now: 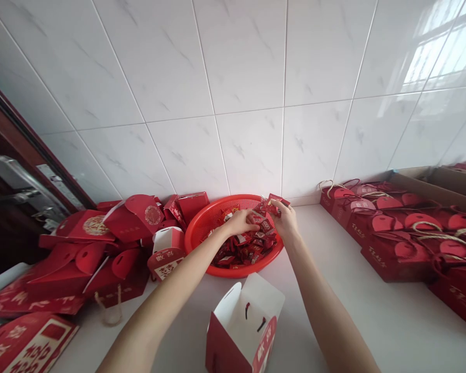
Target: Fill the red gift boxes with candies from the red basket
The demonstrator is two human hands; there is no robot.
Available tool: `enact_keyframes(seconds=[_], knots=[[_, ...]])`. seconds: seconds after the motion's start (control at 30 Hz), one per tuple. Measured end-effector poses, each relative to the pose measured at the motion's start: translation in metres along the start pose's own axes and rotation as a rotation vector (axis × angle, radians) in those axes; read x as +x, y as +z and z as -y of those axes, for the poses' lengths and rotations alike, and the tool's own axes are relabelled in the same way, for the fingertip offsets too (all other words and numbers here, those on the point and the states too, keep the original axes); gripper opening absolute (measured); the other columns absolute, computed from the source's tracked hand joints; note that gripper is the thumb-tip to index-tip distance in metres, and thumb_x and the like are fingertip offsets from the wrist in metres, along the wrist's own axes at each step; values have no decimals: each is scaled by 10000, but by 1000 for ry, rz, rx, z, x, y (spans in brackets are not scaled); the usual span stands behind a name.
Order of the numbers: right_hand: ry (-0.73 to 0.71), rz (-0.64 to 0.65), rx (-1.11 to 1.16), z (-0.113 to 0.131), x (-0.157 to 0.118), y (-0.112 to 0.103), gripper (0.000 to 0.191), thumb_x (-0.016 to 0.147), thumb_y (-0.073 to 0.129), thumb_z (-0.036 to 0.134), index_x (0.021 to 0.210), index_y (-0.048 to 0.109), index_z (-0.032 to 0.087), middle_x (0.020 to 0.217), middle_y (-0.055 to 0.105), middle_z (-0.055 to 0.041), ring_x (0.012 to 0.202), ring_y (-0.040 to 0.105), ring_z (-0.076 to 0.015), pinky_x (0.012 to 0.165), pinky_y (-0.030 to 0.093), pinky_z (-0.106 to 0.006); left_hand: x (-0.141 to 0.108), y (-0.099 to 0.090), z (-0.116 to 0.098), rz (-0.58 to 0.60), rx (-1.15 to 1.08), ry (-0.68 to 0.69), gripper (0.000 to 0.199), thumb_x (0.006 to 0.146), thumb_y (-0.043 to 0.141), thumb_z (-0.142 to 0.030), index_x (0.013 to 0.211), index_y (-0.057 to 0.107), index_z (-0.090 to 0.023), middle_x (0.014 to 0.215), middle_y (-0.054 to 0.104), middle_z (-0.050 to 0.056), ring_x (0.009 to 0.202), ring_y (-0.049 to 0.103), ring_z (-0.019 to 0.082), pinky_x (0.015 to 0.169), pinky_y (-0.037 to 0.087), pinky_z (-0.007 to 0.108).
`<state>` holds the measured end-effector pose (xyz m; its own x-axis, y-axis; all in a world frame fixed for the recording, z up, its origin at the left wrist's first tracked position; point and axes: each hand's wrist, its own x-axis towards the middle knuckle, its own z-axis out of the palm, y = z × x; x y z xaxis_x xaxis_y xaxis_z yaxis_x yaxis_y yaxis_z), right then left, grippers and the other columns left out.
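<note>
A red plastic basket (196, 243) stands against the tiled wall, with many small red-wrapped packets (243, 251) in it. Over the packets, my left hand (241, 221) has its fingers curled; what they hold, if anything, is hidden. At the basket's right side my right hand (284, 218) is closed on red-wrapped packets (270, 207), partly covered by its fingers. Nearer to me is an open red box (227, 336) with a white inside, its flaps up and two dark cord ends showing through one wall.
Folded red boxes (128, 223) are piled on the left beside a dark door with a metal handle (15, 181). Rows of closed red boxes with cord handles (388, 228) stand on the right, next to a cardboard carton (415, 181). White tiles (248, 150) line the back.
</note>
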<state>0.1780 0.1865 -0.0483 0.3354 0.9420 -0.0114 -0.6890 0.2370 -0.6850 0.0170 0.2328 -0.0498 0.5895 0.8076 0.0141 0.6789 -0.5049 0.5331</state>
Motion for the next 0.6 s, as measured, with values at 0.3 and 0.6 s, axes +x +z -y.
enact_keyframes(seconds=[0.3,0.6], knots=[[-19,-21,14,-2,0,0,153,558,770,158,652,650,176,636,666,9,612,629,-127,603,538,-242,2,9,14,318,194,-112,717,544,757,-177,1242,626,-279,1245,693,57,1080,669,289,823,531,299],[-6,-25,50,-1,-3,4,135,525,766,144,605,659,168,610,655,7,601,608,-120,570,527,-221,1,17,10,245,167,-13,370,649,658,-111,998,708,-224,1027,749,57,948,688,285,859,523,359]])
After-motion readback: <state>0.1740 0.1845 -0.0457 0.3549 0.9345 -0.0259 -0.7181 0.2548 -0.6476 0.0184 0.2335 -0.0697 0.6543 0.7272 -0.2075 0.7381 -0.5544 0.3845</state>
